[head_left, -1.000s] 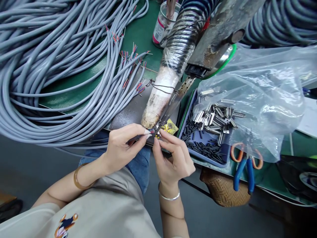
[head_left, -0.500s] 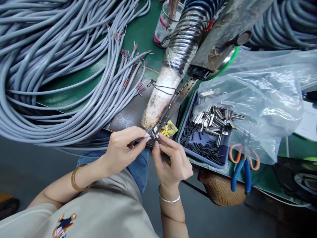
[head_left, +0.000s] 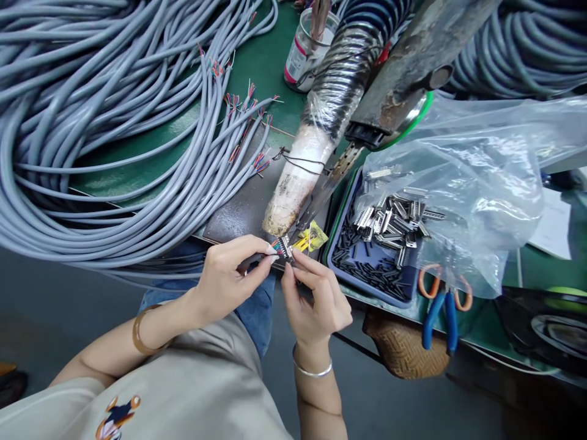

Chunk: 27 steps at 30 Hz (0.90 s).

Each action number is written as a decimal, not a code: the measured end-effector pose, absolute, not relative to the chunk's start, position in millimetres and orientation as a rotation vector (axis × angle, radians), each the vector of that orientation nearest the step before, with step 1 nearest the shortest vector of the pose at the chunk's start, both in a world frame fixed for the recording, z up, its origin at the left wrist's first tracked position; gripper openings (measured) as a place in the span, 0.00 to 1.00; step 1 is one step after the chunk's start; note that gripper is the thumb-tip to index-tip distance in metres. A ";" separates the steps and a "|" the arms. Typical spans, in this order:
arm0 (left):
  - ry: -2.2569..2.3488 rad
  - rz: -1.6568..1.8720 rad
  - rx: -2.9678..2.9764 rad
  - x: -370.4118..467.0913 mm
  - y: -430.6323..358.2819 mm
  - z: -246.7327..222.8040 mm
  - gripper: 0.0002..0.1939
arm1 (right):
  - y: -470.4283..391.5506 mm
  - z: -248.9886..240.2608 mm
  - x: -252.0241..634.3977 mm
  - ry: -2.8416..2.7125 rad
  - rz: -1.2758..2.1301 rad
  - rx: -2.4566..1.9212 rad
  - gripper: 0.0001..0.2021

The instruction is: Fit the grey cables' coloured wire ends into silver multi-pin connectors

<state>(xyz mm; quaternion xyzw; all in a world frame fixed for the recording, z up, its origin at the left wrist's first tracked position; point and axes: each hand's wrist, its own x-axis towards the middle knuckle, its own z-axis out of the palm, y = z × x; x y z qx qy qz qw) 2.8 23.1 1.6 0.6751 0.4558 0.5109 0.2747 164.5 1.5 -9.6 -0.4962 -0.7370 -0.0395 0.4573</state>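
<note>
Your connector (head_left: pixel 285 247) has moved clear of the soldering iron (head_left: pixel 349 157), baring more pins.
Just below the hose (head_left: pixel 305 143), its long axis slants down rightward, pins facing the wires (head_left: pixel 276 244) your left hand (head_left: pixel 232 272) pinches; your right hand (head_left: pixel 317 296) grips its lower end, which is partly hidden.

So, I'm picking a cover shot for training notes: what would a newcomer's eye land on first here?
Probably the sweep of grey cables looping across the left, then the ribbed hose slanting down toward the hands at centre, which pinch coloured wires and a metal connector. To the right, a shiny heap of connectors lies partly under a clear plastic bag.
</note>
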 end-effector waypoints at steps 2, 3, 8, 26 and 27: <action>1.240 1.375 1.796 2.4 22.8 1.8 0.05 | 0.7 -11.4 166.1 -1.787 -0.051 -1.222 0.09; 1.231 1.364 1.787 1.9 22.7 1.9 0.05 | 0.3 -12.4 167.9 -1.759 -0.021 -1.219 0.09; 1.166 1.338 1.725 -0.5 22.5 1.7 0.06 | -1.2 -13.0 180.8 -1.523 -0.099 -1.064 0.05; 1.289 1.435 1.763 2.5 34.1 7.2 0.06 | 16.2 -7.7 161.1 -1.727 -0.023 -1.241 0.09; 1.284 1.452 1.785 2.6 34.3 7.7 0.05 | 16.6 -6.7 160.4 -1.721 -0.026 -1.243 0.09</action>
